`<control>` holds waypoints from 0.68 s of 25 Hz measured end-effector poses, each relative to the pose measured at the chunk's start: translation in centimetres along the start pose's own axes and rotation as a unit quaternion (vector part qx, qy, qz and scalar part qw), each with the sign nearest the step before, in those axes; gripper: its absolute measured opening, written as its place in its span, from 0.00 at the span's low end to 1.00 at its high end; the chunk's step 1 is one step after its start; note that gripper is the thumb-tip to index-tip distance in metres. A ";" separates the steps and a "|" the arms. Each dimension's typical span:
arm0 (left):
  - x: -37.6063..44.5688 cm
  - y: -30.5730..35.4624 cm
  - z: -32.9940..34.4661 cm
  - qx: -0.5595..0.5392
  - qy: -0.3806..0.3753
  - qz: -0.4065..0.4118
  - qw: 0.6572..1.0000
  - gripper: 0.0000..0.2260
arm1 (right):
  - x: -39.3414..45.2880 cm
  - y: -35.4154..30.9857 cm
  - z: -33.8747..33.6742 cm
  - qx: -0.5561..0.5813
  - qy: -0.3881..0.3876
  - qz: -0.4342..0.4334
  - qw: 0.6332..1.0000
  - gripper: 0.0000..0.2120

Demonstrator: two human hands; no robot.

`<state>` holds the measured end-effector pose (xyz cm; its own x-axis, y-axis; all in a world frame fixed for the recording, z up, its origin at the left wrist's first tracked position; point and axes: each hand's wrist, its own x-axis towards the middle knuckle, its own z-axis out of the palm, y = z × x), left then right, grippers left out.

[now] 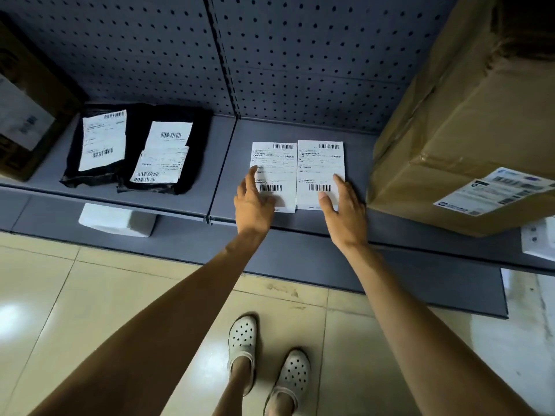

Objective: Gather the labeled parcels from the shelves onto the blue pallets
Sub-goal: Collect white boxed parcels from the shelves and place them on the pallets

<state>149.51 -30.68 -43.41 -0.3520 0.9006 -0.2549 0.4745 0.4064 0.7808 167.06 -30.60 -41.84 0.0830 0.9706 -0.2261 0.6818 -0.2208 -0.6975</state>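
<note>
My left hand [253,202] and right hand [342,210] are both spread flat, fingers straight, gripping nothing, each resting on one of two labels [297,172] lying side by side on the grey shelf [222,163]. Black parcels [135,148] sit left; a brown box [468,121] sits right.

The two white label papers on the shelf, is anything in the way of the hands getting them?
No. The left hand and right hand already lie over the two white label papers, fingers straight, with nothing between. The big brown box stands to the right and the black bags lie to the left. No blue pallet is in view.
</note>
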 end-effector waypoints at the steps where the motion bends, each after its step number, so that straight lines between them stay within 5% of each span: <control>1: -1.2 -0.3 -0.2 0.004 0.004 -0.002 1.000 0.31 | -1.0 0.3 0.4 0.003 0.029 0.000 1.000 0.26; 9: -6.7 -3.7 -1.5 -0.030 0.073 -0.065 0.995 0.23 | -6.5 3.2 2.9 0.004 0.049 0.059 0.997 0.25; 17: -7.9 -5.4 -3.8 -0.058 0.012 -0.068 0.996 0.20 | -8.3 2.5 2.4 0.130 0.087 0.063 0.986 0.15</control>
<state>146.68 -40.60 -43.46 -0.4273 0.8335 -0.3502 0.3255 0.5032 0.8005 166.32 -39.43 -43.28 0.2941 0.9305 -0.2183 0.4511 -0.3365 -0.8266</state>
